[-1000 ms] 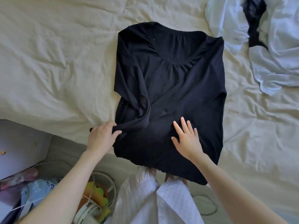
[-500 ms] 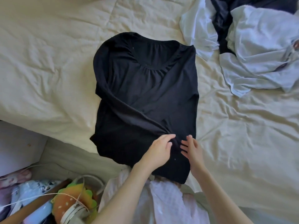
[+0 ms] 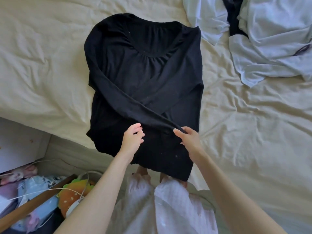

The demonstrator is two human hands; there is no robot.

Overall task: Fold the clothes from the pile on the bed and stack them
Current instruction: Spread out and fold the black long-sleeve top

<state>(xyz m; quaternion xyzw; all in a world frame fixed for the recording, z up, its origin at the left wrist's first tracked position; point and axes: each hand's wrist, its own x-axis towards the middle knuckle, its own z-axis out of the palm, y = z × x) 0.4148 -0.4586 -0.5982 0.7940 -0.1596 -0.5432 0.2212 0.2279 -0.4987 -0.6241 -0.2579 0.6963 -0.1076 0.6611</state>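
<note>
The shirt point(image 3: 145, 92) lies mid-bed point(image 3: 42, 65), the clothes pile point(image 3: 263, 39) behind it to the right.

A cream, wrinkled bed sheet point(image 3: 42, 65) fills the view in soft daylight; left of it, perhaps a wooden-edged box point(image 3: 33, 205) of clutter.

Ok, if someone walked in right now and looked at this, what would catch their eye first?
Most likely the black top, spread on the cream bedspread in the middle of the view with both sleeves crossed over its front. At its lower end the right hand pinches a sleeve cuff while the left hand hovers beside it. A rumpled pile of white clothes lies at the upper right.
</note>
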